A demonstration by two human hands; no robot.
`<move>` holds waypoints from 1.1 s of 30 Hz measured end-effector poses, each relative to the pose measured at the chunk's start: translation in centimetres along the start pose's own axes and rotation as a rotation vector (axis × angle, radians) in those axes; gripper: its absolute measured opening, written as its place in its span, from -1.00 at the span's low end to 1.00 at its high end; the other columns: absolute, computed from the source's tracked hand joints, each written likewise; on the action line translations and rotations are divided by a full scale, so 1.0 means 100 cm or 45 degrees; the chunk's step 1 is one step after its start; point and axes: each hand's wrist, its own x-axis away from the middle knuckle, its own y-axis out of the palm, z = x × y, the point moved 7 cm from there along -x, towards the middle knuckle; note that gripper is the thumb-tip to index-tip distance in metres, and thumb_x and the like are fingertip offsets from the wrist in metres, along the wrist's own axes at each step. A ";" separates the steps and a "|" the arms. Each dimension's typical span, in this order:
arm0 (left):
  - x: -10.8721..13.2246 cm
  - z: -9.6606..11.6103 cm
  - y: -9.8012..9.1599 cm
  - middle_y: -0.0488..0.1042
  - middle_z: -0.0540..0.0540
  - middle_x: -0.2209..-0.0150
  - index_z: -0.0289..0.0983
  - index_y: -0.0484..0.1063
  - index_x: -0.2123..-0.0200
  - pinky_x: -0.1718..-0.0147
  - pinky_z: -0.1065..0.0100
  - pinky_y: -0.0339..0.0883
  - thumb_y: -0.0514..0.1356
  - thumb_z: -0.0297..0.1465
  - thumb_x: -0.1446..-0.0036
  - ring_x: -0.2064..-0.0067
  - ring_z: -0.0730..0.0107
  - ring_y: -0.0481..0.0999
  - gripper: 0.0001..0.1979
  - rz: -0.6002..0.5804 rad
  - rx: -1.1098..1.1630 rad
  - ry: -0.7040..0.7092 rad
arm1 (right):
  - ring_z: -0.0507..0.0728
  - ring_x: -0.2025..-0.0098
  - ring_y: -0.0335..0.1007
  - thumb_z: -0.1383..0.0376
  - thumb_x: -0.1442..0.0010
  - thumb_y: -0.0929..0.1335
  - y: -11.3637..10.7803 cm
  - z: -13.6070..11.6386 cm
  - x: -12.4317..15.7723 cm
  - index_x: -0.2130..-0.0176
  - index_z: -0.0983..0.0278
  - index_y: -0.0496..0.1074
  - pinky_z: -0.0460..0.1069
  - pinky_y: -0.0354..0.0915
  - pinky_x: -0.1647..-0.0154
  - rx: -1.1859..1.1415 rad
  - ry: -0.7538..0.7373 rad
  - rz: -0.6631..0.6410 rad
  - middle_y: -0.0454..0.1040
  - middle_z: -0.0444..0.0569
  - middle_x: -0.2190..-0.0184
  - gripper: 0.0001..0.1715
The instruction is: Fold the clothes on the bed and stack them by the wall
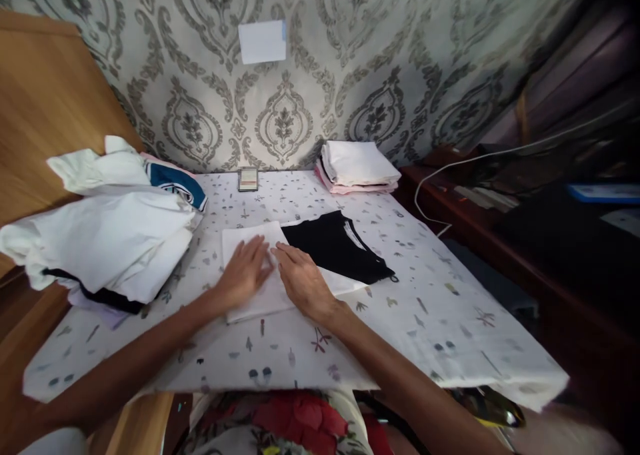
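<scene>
A white and black garment (340, 245) lies on the patterned cloth in front of me, its white part folded over at the left and its black part, with a pale label near the neckline, spread to the right. My left hand (245, 272) rests over the white folded part, fingers stretched out and slightly blurred. Beside it, my right hand (305, 275) lies flat near the line where white meets black, fingers extended. The fingertips of both hands come close together. Neither hand grips anything.
A loose heap of clothes (115, 228) sits at the left. Toward the back right stands a folded stack (357, 165). A small card-like box (248, 179) lies near the wallpapered wall. A white cable (425, 182) hangs by dark furniture on the right.
</scene>
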 end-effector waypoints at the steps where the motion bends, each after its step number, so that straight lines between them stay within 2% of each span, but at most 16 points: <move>1: 0.018 0.007 0.005 0.21 -0.41 -0.36 -0.33 0.18 -0.31 -0.35 -0.12 -0.03 -0.03 -0.14 -0.39 -0.41 -0.04 0.14 -0.45 -0.029 -0.003 0.014 | 0.23 -0.29 0.26 0.50 -0.34 0.16 0.010 0.003 -0.004 -0.19 0.33 0.40 0.21 0.20 -0.31 0.034 -0.007 -0.050 0.40 0.20 -0.23 -0.49; 3: 0.043 0.014 0.013 0.16 -0.39 -0.39 -0.32 0.13 -0.35 -0.38 -0.06 -0.05 -0.04 -0.08 -0.39 -0.44 0.03 0.09 -0.38 -0.091 -0.003 0.053 | 0.25 -0.36 0.19 0.46 -0.37 0.17 0.025 0.010 -0.009 -0.23 0.38 0.37 0.25 0.15 -0.35 0.099 0.017 -0.127 0.36 0.23 -0.27 -0.50; 5: 0.050 0.007 0.014 0.13 -0.34 -0.41 -0.29 0.12 -0.36 -0.39 -0.01 -0.06 -0.04 -0.05 -0.38 -0.45 0.08 0.06 -0.37 -0.134 0.010 0.071 | 0.27 -0.38 0.15 0.43 -0.40 0.16 0.033 0.014 -0.009 -0.25 0.42 0.34 0.27 0.12 -0.36 0.142 0.031 -0.154 0.32 0.26 -0.29 -0.50; 7: 0.039 -0.016 0.006 0.12 -0.31 -0.42 -0.27 0.14 -0.36 -0.40 0.02 -0.06 -0.05 -0.06 -0.39 -0.45 0.11 0.05 -0.39 -0.131 0.023 0.001 | 0.29 -0.39 0.13 0.43 -0.41 0.15 0.035 0.012 -0.008 -0.26 0.45 0.33 0.31 0.09 -0.37 0.183 0.024 -0.143 0.31 0.27 -0.30 -0.49; 9: 0.018 -0.050 -0.003 0.12 -0.32 -0.42 -0.29 0.15 -0.36 -0.39 0.00 -0.07 -0.06 -0.09 -0.39 -0.46 0.09 0.04 -0.40 -0.124 0.009 -0.138 | 0.30 -0.41 0.09 0.42 -0.40 0.15 0.036 0.004 -0.007 -0.26 0.45 0.33 0.34 0.04 -0.39 0.223 -0.020 -0.115 0.30 0.28 -0.31 -0.49; 12: -0.008 -0.097 -0.007 0.11 -0.33 -0.42 -0.32 0.15 -0.35 -0.38 -0.08 -0.10 -0.08 -0.15 -0.39 -0.46 0.05 0.02 -0.41 -0.231 -0.075 -0.335 | 0.30 -0.41 0.08 0.36 -0.41 0.20 0.040 -0.014 -0.005 -0.27 0.42 0.31 0.33 0.01 -0.40 0.232 -0.147 -0.107 0.29 0.26 -0.32 -0.50; 15: -0.014 -0.123 -0.006 0.10 -0.30 -0.43 -0.29 0.17 -0.34 -0.37 -0.09 -0.09 -0.08 -0.18 -0.38 -0.46 0.04 0.02 -0.45 -0.300 -0.112 -0.449 | 0.31 -0.37 0.15 0.30 -0.42 0.23 0.039 -0.026 -0.002 -0.23 0.43 0.35 0.32 0.05 -0.39 0.226 -0.170 -0.110 0.33 0.26 -0.28 -0.53; 18: -0.009 -0.129 -0.016 0.26 -0.30 -0.35 -0.28 0.26 -0.25 -0.34 0.00 0.03 -0.01 -0.24 -0.33 -0.39 0.07 0.18 -0.52 -0.103 0.076 -0.473 | 0.35 -0.24 0.31 0.19 -0.38 0.31 0.031 -0.046 0.009 -0.14 0.40 0.42 0.30 0.21 -0.28 0.214 -0.180 -0.090 0.43 0.26 -0.17 -0.56; 20: -0.003 -0.135 -0.025 0.42 -0.27 -0.20 -0.28 0.34 -0.14 -0.26 0.09 0.19 0.08 -0.30 -0.26 -0.27 0.10 0.37 -0.59 0.074 0.279 -0.582 | 0.34 -0.07 0.41 0.05 -0.27 0.41 0.030 -0.068 0.018 -0.04 0.35 0.45 0.25 0.35 -0.13 0.171 -0.254 -0.132 0.51 0.21 -0.02 -0.50; 22: 0.002 -0.142 -0.030 0.52 -0.21 -0.01 -0.28 0.36 -0.05 -0.07 0.16 0.39 0.13 -0.33 -0.19 -0.06 0.14 0.52 -0.64 0.167 0.423 -0.742 | 0.33 0.05 0.44 -0.03 -0.14 0.48 0.034 -0.089 0.026 0.05 0.34 0.46 0.22 0.43 0.02 0.146 -0.308 -0.200 0.52 0.15 0.10 -0.43; 24: 0.003 -0.147 -0.029 0.54 -0.12 0.20 -0.27 0.36 0.00 0.25 0.28 0.46 0.17 -0.34 -0.17 0.20 0.22 0.58 -0.68 0.155 0.568 -0.902 | 0.31 0.11 0.44 0.07 -0.15 0.49 0.039 -0.101 0.027 0.11 0.35 0.46 0.18 0.46 0.12 0.190 -0.284 -0.243 0.52 0.14 0.18 -0.54; 26: 0.003 -0.149 -0.025 0.50 -0.03 0.39 -0.26 0.37 0.07 0.52 0.39 0.32 0.19 -0.35 -0.17 0.43 0.32 0.51 -0.74 0.098 0.752 -1.053 | 0.30 0.15 0.46 0.28 -0.21 0.43 0.043 -0.106 0.024 0.15 0.38 0.46 0.14 0.46 0.21 0.274 -0.256 -0.273 0.52 0.15 0.23 -0.76; 28: 0.002 -0.147 -0.021 0.42 0.03 0.55 -0.25 0.39 0.24 0.66 0.45 0.12 0.23 -0.37 -0.14 0.58 0.39 0.39 -0.87 0.034 0.912 -1.159 | 0.29 0.20 0.47 0.43 -0.20 0.38 0.045 -0.107 0.020 0.19 0.39 0.47 0.10 0.44 0.28 0.334 -0.263 -0.298 0.52 0.16 0.28 -0.88; 29: 0.001 -0.144 -0.020 0.38 0.05 0.61 -0.25 0.38 0.34 0.69 0.46 0.04 0.25 -0.38 -0.12 0.63 0.43 0.33 -0.91 0.008 0.956 -1.180 | 0.29 0.21 0.48 0.47 -0.19 0.37 0.045 -0.107 0.019 0.20 0.39 0.47 0.10 0.43 0.29 0.344 -0.270 -0.299 0.52 0.16 0.29 -0.88; 31: -0.001 -0.138 -0.023 0.32 0.06 0.69 -0.23 0.33 0.51 0.73 0.47 -0.05 0.29 -0.41 -0.06 0.69 0.48 0.24 -0.82 -0.027 1.002 -1.178 | 0.28 0.20 0.48 0.51 -0.17 0.36 0.042 -0.105 0.018 0.21 0.38 0.47 0.08 0.41 0.29 0.322 -0.256 -0.285 0.53 0.15 0.30 -0.84; 33: -0.002 -0.131 -0.027 0.31 0.06 0.72 -0.23 0.29 0.59 0.74 0.49 -0.04 0.32 -0.43 0.01 0.71 0.51 0.22 -0.74 -0.034 1.072 -1.177 | 0.26 0.20 0.49 0.53 -0.16 0.34 0.037 -0.100 0.018 0.20 0.37 0.47 0.06 0.39 0.28 0.263 -0.202 -0.274 0.54 0.14 0.29 -0.81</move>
